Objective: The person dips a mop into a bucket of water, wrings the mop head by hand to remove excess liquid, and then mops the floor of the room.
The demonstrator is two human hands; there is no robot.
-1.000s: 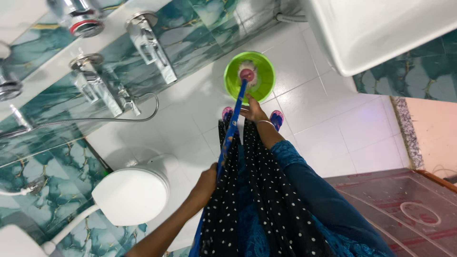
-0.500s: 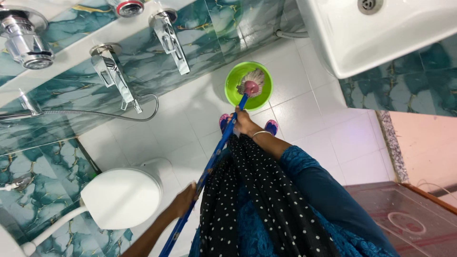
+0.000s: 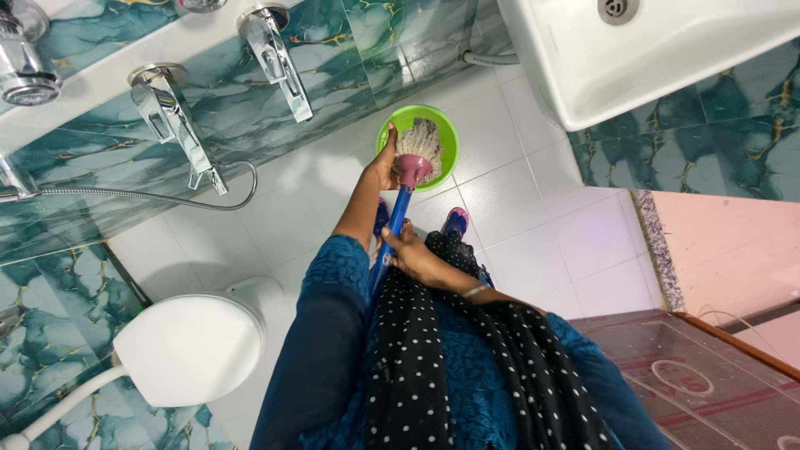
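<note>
Two hands work over a bathroom floor of white square tiles (image 3: 533, 233). Teal marbled tiles (image 3: 250, 100) cover the wall on the left, and chrome taps (image 3: 271, 50) stick out from it, with a thin metal hose (image 3: 150, 198) hanging in a curve below them. One white toilet (image 3: 187, 350) with its lid closed stands at the lower left. One white washbasin (image 3: 633, 58) hangs at the upper right, and a reddish door panel (image 3: 708, 375) shows at the lower right corner.

On the floor, close to the wall, stands a green bucket (image 3: 448, 142). The pale strands of the mop head (image 3: 421, 140) hang inside it, under a pink collar (image 3: 413, 169). The blue handle (image 3: 392, 233) goes up from this collar toward the person.

The left hand (image 3: 385, 162) reaches down to the mop head; its fingers lie against the strands just beside the collar, half curled, and I cannot tell how firmly they grip. The right hand (image 3: 410, 254) is closed around the blue handle higher up, near the black dotted scarf (image 3: 417, 350), with a thin bangle on the wrist. Both hands are near each other along the mop.
</note>
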